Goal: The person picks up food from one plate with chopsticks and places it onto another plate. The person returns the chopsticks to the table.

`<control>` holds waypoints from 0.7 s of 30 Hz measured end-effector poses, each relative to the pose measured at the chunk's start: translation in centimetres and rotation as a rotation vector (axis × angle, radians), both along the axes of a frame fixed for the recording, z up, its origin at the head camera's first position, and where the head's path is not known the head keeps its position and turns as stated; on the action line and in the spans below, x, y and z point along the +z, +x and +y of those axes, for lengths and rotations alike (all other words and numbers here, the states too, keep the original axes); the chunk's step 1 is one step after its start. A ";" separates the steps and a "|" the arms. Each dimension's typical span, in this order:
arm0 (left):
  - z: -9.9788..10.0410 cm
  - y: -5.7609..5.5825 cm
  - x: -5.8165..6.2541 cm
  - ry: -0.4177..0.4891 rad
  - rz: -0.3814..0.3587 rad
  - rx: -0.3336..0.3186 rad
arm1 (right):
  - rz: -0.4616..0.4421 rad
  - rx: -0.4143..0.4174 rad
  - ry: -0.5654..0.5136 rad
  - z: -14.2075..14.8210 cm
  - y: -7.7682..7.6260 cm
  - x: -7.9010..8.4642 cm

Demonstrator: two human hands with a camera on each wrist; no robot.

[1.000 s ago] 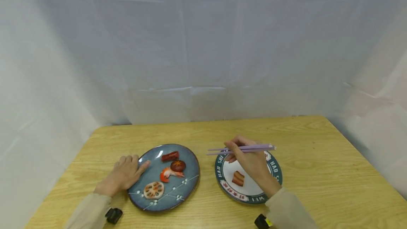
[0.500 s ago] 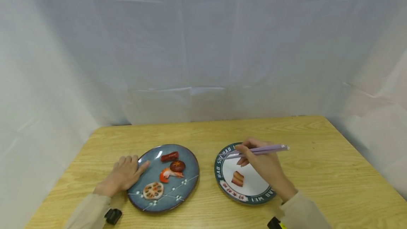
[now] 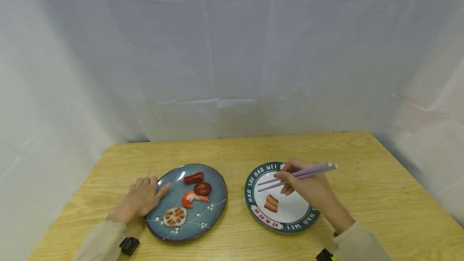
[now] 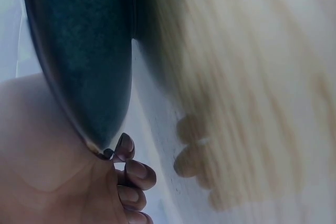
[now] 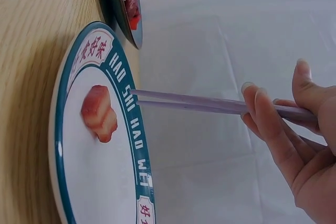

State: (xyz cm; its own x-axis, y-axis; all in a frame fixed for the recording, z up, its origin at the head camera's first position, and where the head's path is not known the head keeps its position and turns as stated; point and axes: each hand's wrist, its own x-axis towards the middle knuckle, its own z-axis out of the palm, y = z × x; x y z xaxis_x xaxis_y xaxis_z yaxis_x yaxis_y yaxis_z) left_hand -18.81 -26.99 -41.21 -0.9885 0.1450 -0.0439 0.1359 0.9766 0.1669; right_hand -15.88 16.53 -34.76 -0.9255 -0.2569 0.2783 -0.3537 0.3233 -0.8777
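Note:
My left hand (image 3: 139, 199) holds the left edge of a blue-grey plate (image 3: 214, 212), thumb over the rim. In the left wrist view its fingertips (image 4: 137, 174) lie by the plate's underside. On that plate are a lotus root slice (image 3: 175, 217), a shrimp (image 3: 192, 198), a shiitake mushroom cap (image 3: 202, 189) and a dark red strip of food (image 3: 193, 178). My right hand (image 3: 308, 184) grips a pair of lilac chopsticks (image 3: 311, 170) above a white plate with a green lettered rim (image 3: 250, 190). The chopstick tips are apart with nothing between them. A pork belly piece (image 3: 271, 204) lies on this plate.
Both plates stand on a light wooden table (image 3: 235, 228), with a strip of bare wood between them. A pale sheet (image 3: 232, 71) hangs behind the table and along both sides. A small black device (image 3: 129, 246) sits at the left wrist.
My right hand has moved right with the chopsticks, whose tips have come from left of the green-rimmed plate to over it, more spread. The left hand and the food stay put.

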 end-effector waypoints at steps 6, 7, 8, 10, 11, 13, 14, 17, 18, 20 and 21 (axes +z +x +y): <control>0.0 0.0 0.1 0.000 0.000 -0.005 | -0.041 0.002 0.032 0.4 0.3 0.2; 0.0 0.0 0.1 0.001 0.000 -0.005 | -0.046 0.004 0.038 0.5 0.3 0.3; 0.0 0.0 0.1 0.002 -0.001 -0.006 | -0.048 0.009 0.047 0.6 0.3 0.3; 0.0 0.0 0.1 0.003 -0.003 -0.006 | -0.044 0.020 0.067 0.9 0.3 0.4; 0.0 0.0 0.1 0.004 -0.003 -0.006 | -0.040 0.028 0.077 1.0 0.4 0.5; 0.0 0.0 0.1 0.005 -0.003 -0.004 | -0.034 0.042 0.098 1.2 0.4 0.6; 0.0 0.0 0.1 0.006 -0.003 -0.003 | -0.032 0.046 0.110 1.3 0.5 0.7; 0.0 0.1 0.1 0.008 -0.002 -0.002 | -0.032 0.055 0.132 1.5 0.6 1.0; 0.0 0.1 0.1 0.009 -0.002 -0.003 | -0.032 0.057 0.138 1.6 0.7 1.1; 0.0 0.1 0.1 0.008 -0.002 -0.003 | -0.029 0.064 0.149 1.7 0.8 1.3; 0.0 0.1 0.1 0.008 -0.003 -0.003 | -0.029 0.068 0.150 1.8 0.9 1.3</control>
